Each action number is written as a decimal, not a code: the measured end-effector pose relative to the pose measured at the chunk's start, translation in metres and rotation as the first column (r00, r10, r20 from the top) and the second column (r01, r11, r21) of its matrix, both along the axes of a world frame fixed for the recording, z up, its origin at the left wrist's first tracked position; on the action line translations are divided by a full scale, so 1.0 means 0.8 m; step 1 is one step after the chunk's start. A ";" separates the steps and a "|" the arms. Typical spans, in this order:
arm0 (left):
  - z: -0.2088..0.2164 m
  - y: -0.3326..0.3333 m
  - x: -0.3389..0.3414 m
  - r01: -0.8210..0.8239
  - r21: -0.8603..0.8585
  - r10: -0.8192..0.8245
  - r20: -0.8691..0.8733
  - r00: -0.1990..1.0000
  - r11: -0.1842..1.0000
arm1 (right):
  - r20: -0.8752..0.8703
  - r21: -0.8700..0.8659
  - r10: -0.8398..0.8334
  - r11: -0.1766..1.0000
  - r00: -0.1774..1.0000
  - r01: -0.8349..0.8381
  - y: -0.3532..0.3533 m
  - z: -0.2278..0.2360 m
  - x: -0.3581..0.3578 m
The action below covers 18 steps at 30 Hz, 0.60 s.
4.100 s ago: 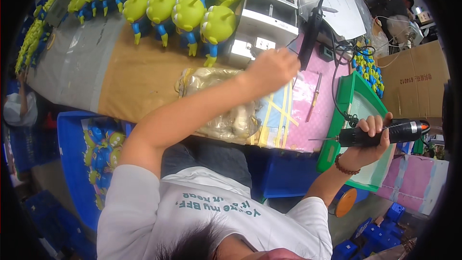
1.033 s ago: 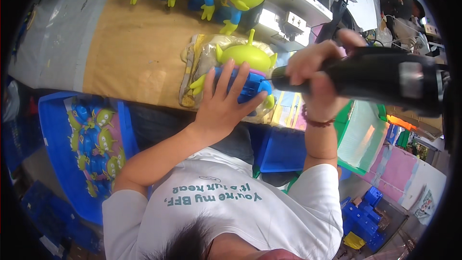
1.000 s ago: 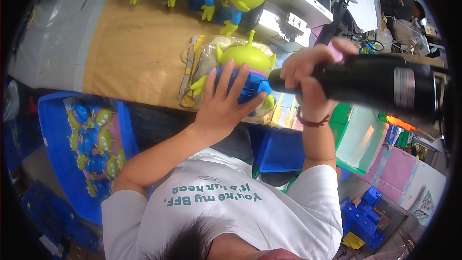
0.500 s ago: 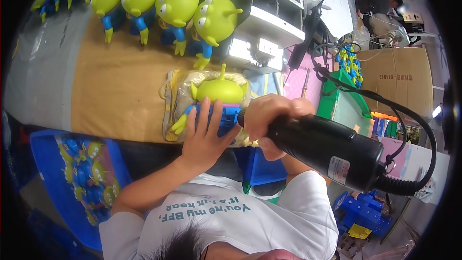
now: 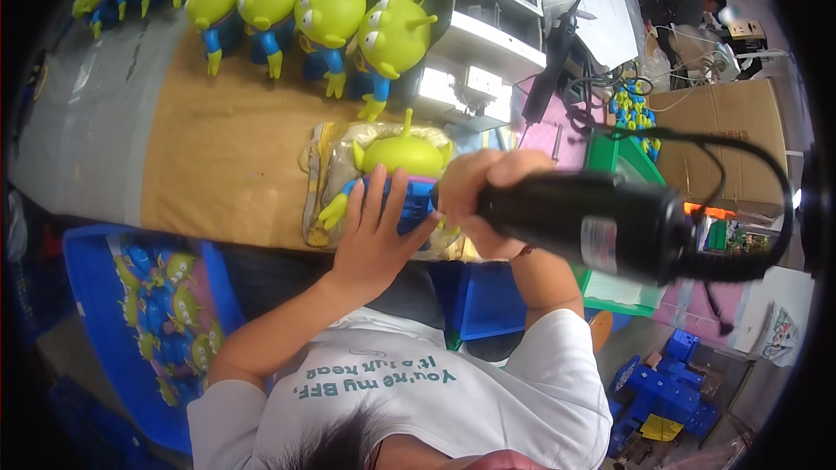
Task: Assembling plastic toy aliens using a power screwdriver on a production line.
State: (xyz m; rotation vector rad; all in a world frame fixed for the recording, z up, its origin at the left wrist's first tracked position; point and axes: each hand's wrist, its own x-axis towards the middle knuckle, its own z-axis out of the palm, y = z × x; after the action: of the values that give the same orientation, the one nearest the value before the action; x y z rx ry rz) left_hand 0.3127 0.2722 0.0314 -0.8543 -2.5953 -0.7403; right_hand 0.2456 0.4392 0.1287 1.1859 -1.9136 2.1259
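A toy alien figure [image 5: 402, 157] with a green head and blue body lies on a plastic-wrapped padded cushion [image 5: 314, 231]. My left hand [image 5: 376, 239] rests on its blue body, fingers stretched out and slightly spread. In my right hand [image 5: 492, 196] is a black electric screwdriver [image 5: 557, 211], gripped near its front end. It lies almost level, its nose against or very close to the blue body beside my left thumb. My fingers hide the exact contact point.
Several green-headed figures [image 5: 331, 9] stand along the back of the table [image 5: 226, 148]. A white and grey machine [image 5: 475, 70] is behind the cushion. Blue bins hold more figures at lower left [image 5: 78, 278]. A green tray [image 5: 610, 152] and looping cables [image 5: 766, 144] are on the right.
The screwdriver's rear end has swung up and toward the back, making it more level. My left hand stays on the figure. The whole view has shifted slightly.
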 end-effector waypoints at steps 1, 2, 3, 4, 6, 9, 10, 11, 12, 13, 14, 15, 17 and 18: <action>0.007 -0.006 0.001 0.031 0.011 -0.031 0.042 0.999 0.999 | 0.000 0.001 -0.026 1.000 1.000 0.026 -0.001 -0.001 -0.001; 0.014 -0.012 0.001 0.061 0.025 -0.063 0.083 0.995 0.998 | -0.026 0.049 0.000 0.999 1.000 0.002 0.004 0.004 -0.007; 0.018 -0.023 0.003 0.062 0.014 -0.063 0.046 0.997 0.998 | -0.028 0.036 -0.008 0.999 1.000 0.009 0.006 0.012 -0.008; 0.018 -0.032 0.005 0.022 0.069 -0.025 0.045 0.999 0.997 | -0.033 0.025 -0.019 0.999 0.999 0.019 0.008 0.021 -0.011; 0.015 -0.053 0.011 -0.077 0.178 0.068 0.056 0.996 0.981 | 0.043 -0.179 -0.068 0.981 0.997 0.075 0.013 0.044 -0.023; -0.016 -0.063 0.004 -0.206 0.517 0.092 0.237 0.967 0.831 | 0.109 -0.341 -0.295 0.886 0.949 0.314 0.016 0.063 -0.052; -0.029 -0.061 0.002 -0.259 0.615 0.066 0.319 0.946 0.745 | 0.104 -0.271 -0.420 0.860 0.902 0.432 0.024 0.063 -0.071; -0.035 -0.058 0.002 -0.307 0.668 0.016 0.405 0.914 0.678 | 0.045 -0.151 -0.545 0.825 0.837 0.545 0.032 0.059 -0.090; -0.041 -0.058 -0.001 -0.292 0.641 0.039 0.379 0.925 0.710 | 0.066 -0.168 -0.537 0.825 0.841 0.540 0.032 0.055 -0.102; -0.048 -0.058 -0.003 -0.284 0.611 0.064 0.355 0.933 0.739 | 0.040 -0.088 -0.589 0.802 0.807 0.590 0.034 0.050 -0.116; -0.052 -0.060 -0.004 -0.277 0.579 0.091 0.329 0.940 0.767 | 0.006 -0.010 -0.635 0.773 0.773 0.635 0.034 0.047 -0.127; -0.055 -0.060 -0.005 -0.268 0.567 0.101 0.307 0.946 0.779 | 0.043 -0.033 -0.600 0.798 0.799 0.602 0.034 0.041 -0.135; -0.057 -0.063 -0.006 -0.248 0.542 0.120 0.261 0.958 0.803 | 0.117 0.066 -0.584 0.811 0.803 0.581 0.039 0.033 -0.151; -0.058 -0.063 -0.005 -0.245 0.546 0.119 0.256 0.959 0.801 | 0.185 0.116 -0.584 0.812 0.790 0.572 0.041 0.032 -0.154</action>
State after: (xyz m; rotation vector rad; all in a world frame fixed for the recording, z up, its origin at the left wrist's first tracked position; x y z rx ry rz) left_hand 0.3084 0.2221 -0.0150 -0.3419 -2.3408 -1.5154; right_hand 0.1221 0.4723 0.1541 0.2886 -2.0696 1.9092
